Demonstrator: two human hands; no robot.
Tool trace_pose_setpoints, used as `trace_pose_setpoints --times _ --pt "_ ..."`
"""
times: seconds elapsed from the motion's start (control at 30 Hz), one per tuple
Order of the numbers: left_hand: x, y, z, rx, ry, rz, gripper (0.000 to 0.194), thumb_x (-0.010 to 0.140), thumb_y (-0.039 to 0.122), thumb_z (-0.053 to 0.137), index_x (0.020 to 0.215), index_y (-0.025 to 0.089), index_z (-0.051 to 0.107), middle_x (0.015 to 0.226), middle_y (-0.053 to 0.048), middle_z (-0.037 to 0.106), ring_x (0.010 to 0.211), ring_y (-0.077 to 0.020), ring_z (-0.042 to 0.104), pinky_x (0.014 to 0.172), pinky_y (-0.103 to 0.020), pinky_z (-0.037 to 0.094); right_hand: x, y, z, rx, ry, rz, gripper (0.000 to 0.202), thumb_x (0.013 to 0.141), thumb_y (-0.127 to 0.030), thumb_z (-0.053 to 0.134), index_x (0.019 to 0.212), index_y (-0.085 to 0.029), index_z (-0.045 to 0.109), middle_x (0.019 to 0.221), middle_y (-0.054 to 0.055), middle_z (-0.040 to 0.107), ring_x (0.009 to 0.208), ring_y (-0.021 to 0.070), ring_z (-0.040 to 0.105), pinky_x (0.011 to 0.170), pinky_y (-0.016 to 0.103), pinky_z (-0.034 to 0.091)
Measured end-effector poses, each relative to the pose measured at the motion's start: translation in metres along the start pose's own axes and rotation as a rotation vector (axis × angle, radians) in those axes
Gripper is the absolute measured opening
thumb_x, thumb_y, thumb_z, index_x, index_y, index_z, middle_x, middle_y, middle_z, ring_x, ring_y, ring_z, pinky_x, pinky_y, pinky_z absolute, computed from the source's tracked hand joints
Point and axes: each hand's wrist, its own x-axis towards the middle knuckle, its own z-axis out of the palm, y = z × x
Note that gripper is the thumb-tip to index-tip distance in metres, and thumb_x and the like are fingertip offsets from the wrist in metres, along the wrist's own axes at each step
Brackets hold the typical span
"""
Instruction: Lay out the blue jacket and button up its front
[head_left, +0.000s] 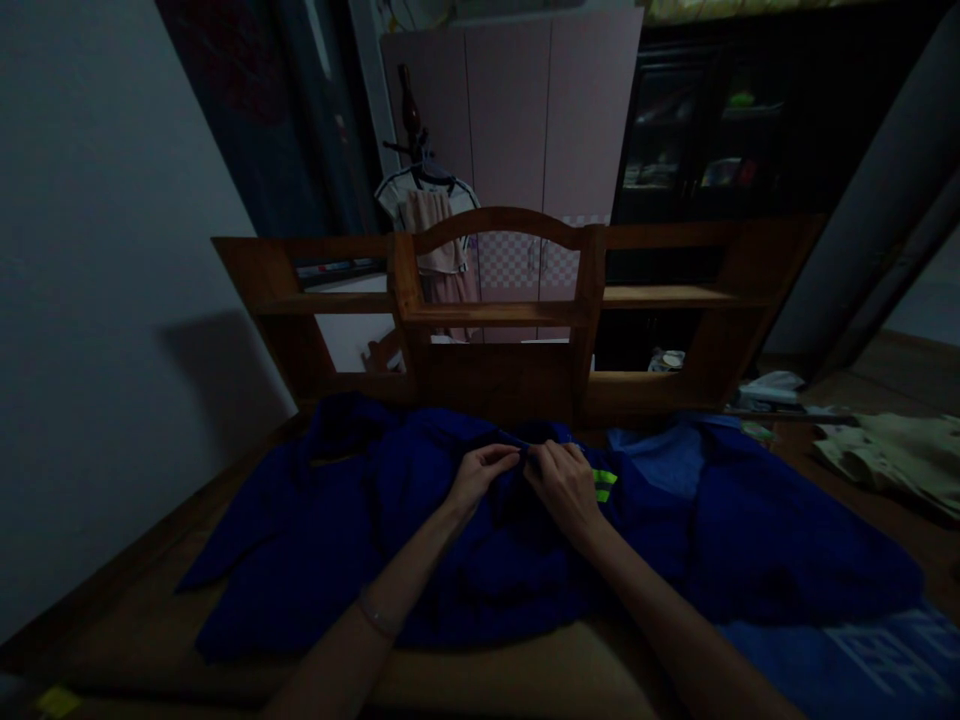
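Note:
A dark blue jacket (322, 540) with a yellow-green strip (604, 486) lies spread over the bed. Near its upper middle edge my left hand (480, 475) pinches the cloth between thumb and fingertips. Close beside it, my right hand (562, 485) has its fingers curled over the same part of the jacket, left of the bright strip. What exactly sits between the fingertips is too dark to make out. Lighter blue cloth (667, 460) shows at the jacket's right side, and more blue cloth with pale lettering (877, 660) lies at the lower right.
A wooden headboard with open shelves (499, 315) stands just beyond the jacket. A white wall (112, 300) borders the left. Behind are a pink wardrobe (510, 120), clothes on a coat stand (435, 200) and a dark cabinet (705, 130). Pale folded cloth (892, 460) lies at right.

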Motion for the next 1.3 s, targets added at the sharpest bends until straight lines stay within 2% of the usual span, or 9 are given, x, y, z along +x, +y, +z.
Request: trace_pose_setpoints --times 0.33,0.43,0.57,0.67,0.8,0.9,1.03,1.17,1.3 --pt "0.011 -0.008 0.0 -0.07 -0.11 -0.004 0.03 0.071 0.035 0.07 0.088 0.013 0.061 0.143 -0.011 0.029 0.128 -0.024 0.036 0.109 -0.034 0.024 0.002 0.01 -0.007 0.318 -0.241 -0.011 0.013 0.086 -0.019 0.044 0.098 -0.016 0.046 0.098 0.005 0.054 0.09 0.0139 0.052 0.077 0.024 0.037" --pt "0.015 -0.016 -0.006 -0.138 -0.031 -0.056 0.034 0.077 0.043 0.061 0.097 0.016 0.057 0.137 -0.01 0.04 0.124 -0.0224 0.041 0.105 -0.036 0.031 -0.002 0.013 -0.015 0.205 -0.397 -0.016 0.019 0.086 -0.026 0.045 0.103 -0.019 0.047 0.081 0.001 0.058 0.074 0.0159 0.057 0.066 0.026 0.036" --pt "0.012 -0.027 -0.007 0.322 0.047 0.035 0.052 0.076 0.045 0.061 0.119 0.018 0.052 0.124 -0.012 0.049 0.123 -0.0233 0.041 0.106 -0.038 0.027 -0.006 0.024 -0.029 -0.034 -0.56 0.017 0.039 0.089 -0.055 0.037 0.109 -0.027 0.055 0.077 0.003 0.063 0.075 0.0235 0.062 0.062 0.03 0.036" --pt "0.004 -0.023 -0.004 0.601 0.155 0.098 0.082 0.069 0.037 0.067 0.141 0.021 0.03 0.146 -0.014 0.018 0.135 -0.0276 0.02 0.109 -0.04 0.021 -0.005 0.032 -0.036 -0.198 -0.563 0.116 0.054 0.093 -0.057 0.023 0.113 -0.021 0.057 0.083 0.011 0.064 0.081 0.0259 0.063 0.063 0.031 0.038" --pt "-0.005 0.01 -0.009 0.864 0.341 0.429 0.096 0.066 0.017 0.064 0.147 0.025 0.011 0.147 -0.006 -0.023 0.138 -0.0268 -0.005 0.112 -0.039 0.014 -0.002 0.045 -0.046 -0.357 -0.441 0.293 0.072 0.09 -0.059 0.029 0.134 -0.002 0.037 0.081 0.018 0.062 0.076 0.0293 0.062 0.061 0.034 0.04" --pt "-0.004 0.039 -0.027 1.05 0.401 0.555 0.096 0.063 0.006 0.059 0.146 0.026 0.015 0.149 -0.006 -0.013 0.138 -0.0282 -0.004 0.112 -0.046 0.007 -0.002 0.062 -0.054 -0.365 -0.385 0.426 0.087 0.086 -0.061 0.038 0.141 0.002 0.017 0.083 0.018 0.062 0.074 0.0306 0.061 0.061 0.036 0.041" --pt "0.011 0.066 -0.053 1.057 0.419 0.564 0.073 0.067 0.006 0.052 0.137 0.019 0.035 0.146 -0.011 0.011 0.128 -0.0229 0.032 0.105 -0.035 0.03 -0.001 0.069 -0.059 -0.336 -0.299 0.502 0.08 0.089 -0.054 0.038 0.141 0.002 0.017 0.089 0.02 0.06 0.081 0.0314 0.06 0.065 0.038 0.042" --pt "0.036 0.086 -0.056 1.061 0.436 0.287 0.023 0.078 0.022 0.048 0.094 0.011 0.06 0.101 -0.015 0.053 0.099 -0.0265 0.051 0.095 -0.042 0.035 0.006 0.031 -0.053 -0.227 -0.09 0.258 0.06 0.092 -0.044 0.037 0.142 -0.014 0.027 0.118 0.017 0.05 0.105 0.0287 0.05 0.085 0.04 0.039" --pt "0.049 0.089 -0.033 0.878 0.316 0.143 0.032 0.082 0.022 0.044 0.109 0.011 0.057 0.105 -0.014 0.057 0.104 -0.0249 0.052 0.095 -0.038 0.035 0.004 -0.011 -0.031 0.078 -0.163 -0.014 0.055 0.092 -0.042 0.04 0.14 -0.017 0.03 0.132 0.01 0.042 0.118 0.0222 0.041 0.102 0.037 0.029"
